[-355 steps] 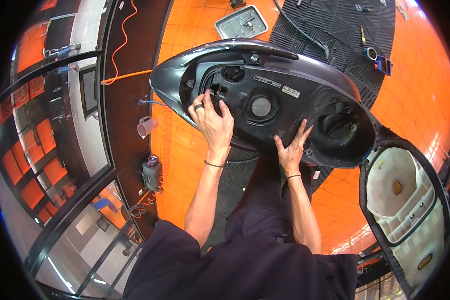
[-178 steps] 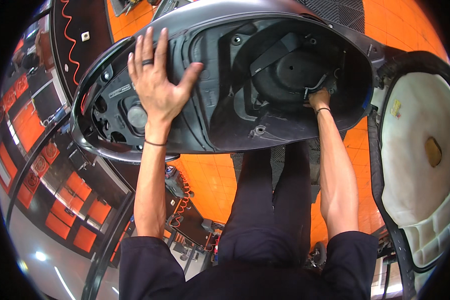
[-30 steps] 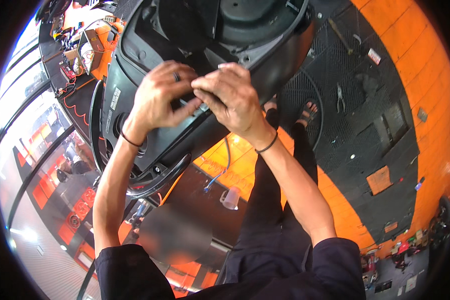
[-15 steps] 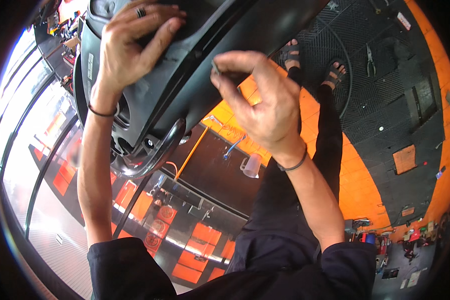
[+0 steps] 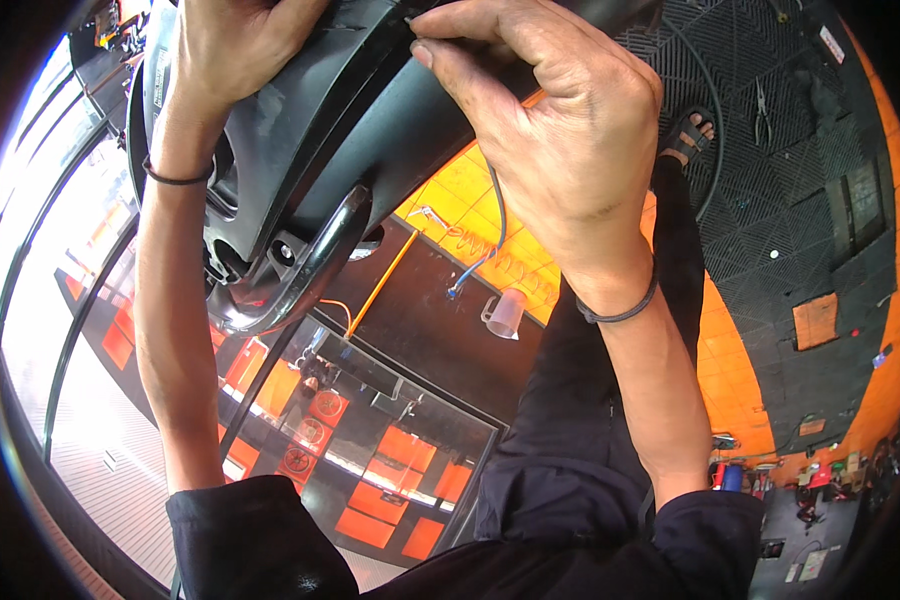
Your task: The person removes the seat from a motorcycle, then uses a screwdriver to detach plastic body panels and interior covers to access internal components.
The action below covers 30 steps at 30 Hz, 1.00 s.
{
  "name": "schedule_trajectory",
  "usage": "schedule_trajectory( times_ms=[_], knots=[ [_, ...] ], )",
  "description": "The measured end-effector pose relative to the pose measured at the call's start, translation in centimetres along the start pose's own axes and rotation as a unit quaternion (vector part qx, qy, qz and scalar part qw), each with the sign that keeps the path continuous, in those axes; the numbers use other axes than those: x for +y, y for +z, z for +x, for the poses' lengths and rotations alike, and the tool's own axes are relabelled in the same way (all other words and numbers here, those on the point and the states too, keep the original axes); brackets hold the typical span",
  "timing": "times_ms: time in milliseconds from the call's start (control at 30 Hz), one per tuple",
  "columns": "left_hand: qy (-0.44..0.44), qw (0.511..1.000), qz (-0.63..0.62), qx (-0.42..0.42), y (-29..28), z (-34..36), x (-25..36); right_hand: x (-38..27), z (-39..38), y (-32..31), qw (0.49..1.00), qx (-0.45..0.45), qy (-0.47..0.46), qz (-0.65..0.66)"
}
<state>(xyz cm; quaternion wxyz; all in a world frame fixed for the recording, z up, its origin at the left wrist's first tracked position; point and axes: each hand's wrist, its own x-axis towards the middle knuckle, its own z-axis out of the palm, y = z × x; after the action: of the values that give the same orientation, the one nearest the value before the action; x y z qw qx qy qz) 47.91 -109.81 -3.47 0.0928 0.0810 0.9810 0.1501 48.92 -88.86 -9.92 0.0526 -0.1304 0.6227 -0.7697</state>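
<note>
Across the top lies the black plastic bodywork (image 5: pixel 315 120) of what looks like a motorcycle or scooter. A long dark seam (image 5: pixel 335 140) runs between its panels, and a glossy black grab rail (image 5: pixel 335 250) curves below. My left hand (image 5: pixel 220 50) rests on the panel left of the seam. Its thumb is spread away from the palm, while the other fingers are cut off by the upper edge. Over the seam, my right hand (image 5: pixel 570 130) pinches thumb and forefinger around a tiny dark piece (image 5: pixel 408 20), too small to name.
A clear plastic jug (image 5: pixel 506 313), a blue hose (image 5: pixel 465 276) and a yellow pole (image 5: pixel 382 285) are below the bodywork. Pliers (image 5: pixel 762 120) lie on the black mat (image 5: pixel 770 205) at right, near my sandalled foot (image 5: pixel 689 135). A glass partition stands at lower left.
Both hands sit higher in the picture as the view has shifted. My right hand has brought the tiny piece from beside the seam up to it. My left hand stays on the panel.
</note>
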Motion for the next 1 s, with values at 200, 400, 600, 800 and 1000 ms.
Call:
schedule_trajectory(
  times_ms=[200, 400, 600, 800, 1000],
  knots=[
    [-0.016, 0.999, -0.039, 0.027, -0.3, 1.0, 2.5, 0.6, -0.9, 0.8, 0.997, -0.014, 0.06, -0.041],
    [0.005, 0.999, -0.042, 0.009, 0.0, 0.1, -0.7, -0.6, -0.8, 1.3, 0.992, -0.016, 0.127, -0.012],
    [0.015, 0.998, 0.028, -0.054, -0.6, 0.1, -1.1, -1.7, -1.7, 2.6, 0.955, 0.049, 0.285, 0.064],
    [0.039, 0.999, -0.002, 0.013, 0.0, 0.3, -1.2, -1.5, -2.0, 2.9, 0.964, 0.062, 0.26, 0.017],
    [0.033, 0.999, -0.01, -0.012, -0.3, 0.9, -1.0, -2.0, -2.5, 4.0, 0.968, 0.061, 0.235, -0.069]
  ],
)
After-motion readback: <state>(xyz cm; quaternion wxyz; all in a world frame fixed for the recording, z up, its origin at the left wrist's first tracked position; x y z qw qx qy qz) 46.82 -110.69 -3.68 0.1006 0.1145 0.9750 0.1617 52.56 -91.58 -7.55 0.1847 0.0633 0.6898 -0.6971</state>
